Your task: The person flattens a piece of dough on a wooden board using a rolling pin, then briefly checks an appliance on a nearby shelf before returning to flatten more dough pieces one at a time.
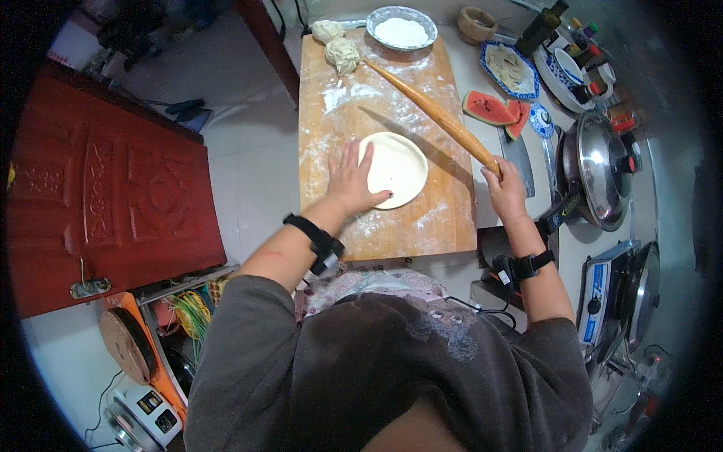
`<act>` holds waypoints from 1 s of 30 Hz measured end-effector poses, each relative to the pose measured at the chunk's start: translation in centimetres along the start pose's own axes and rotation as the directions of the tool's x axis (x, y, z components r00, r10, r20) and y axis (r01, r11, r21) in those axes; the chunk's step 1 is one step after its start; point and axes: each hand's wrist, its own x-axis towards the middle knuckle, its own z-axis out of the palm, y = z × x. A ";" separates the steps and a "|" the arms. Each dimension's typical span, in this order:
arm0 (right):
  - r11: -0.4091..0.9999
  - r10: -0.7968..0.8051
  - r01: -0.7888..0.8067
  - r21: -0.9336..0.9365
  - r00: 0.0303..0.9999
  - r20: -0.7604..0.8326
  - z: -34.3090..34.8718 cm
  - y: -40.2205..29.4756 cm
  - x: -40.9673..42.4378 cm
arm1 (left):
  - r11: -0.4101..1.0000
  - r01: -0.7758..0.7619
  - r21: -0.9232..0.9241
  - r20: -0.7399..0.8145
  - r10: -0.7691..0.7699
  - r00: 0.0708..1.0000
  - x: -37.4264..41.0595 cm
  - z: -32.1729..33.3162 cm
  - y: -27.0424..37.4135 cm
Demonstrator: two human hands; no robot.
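Note:
A flat round of rolled dough (400, 169) lies on a floured wooden board (333, 226). My left hand (353, 183) rests at its left edge with the fingers spread, the thumb over its lower side. In my right hand (506, 189) is one end of a long tapered wooden rolling pin (432, 110). The pin slants up and left above the board, apart from the dough round, and casts a shadow on the wood. Its far tip is near two lumps of dough, one ragged (342, 55) and one behind it (327, 31).
A metal bowl of flour (401, 29) sits at the board's far edge. To the right are watermelon slices (488, 107), a cleaver blade (517, 161), a blue-rimmed plate with dough (510, 69) and a lidded pan (601, 169). A gas stove (599, 299) stands nearer. At left is a red door (113, 192).

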 end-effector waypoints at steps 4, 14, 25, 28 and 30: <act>0.976 -0.194 0.204 -0.072 0.973 0.124 0.4 -0.4 -1.0 | 0.986 -0.158 0.059 -0.086 0.163 0.983 -1.3 -2.4 -2.1; 0.921 -0.267 0.327 -0.214 0.927 0.264 9.5 -0.8 10.2 | 0.937 0.315 -0.151 -0.279 -0.346 0.896 5.8 -2.5 -6.1; 0.797 -0.470 0.588 -0.137 0.747 0.470 4.5 -2.8 0.9 | 0.981 0.180 -0.070 -0.076 -0.186 0.980 -6.3 2.9 -6.4; 0.829 -0.472 0.545 -0.126 0.803 0.364 8.9 -4.7 9.6 | 0.899 0.366 -0.239 -0.193 -0.414 0.890 0.1 0.6 -8.1; 0.887 -0.373 0.424 -0.184 0.891 0.258 11.4 -5.4 14.7 | 0.877 0.385 -0.287 -0.321 -0.467 0.824 4.5 -1.6 -9.3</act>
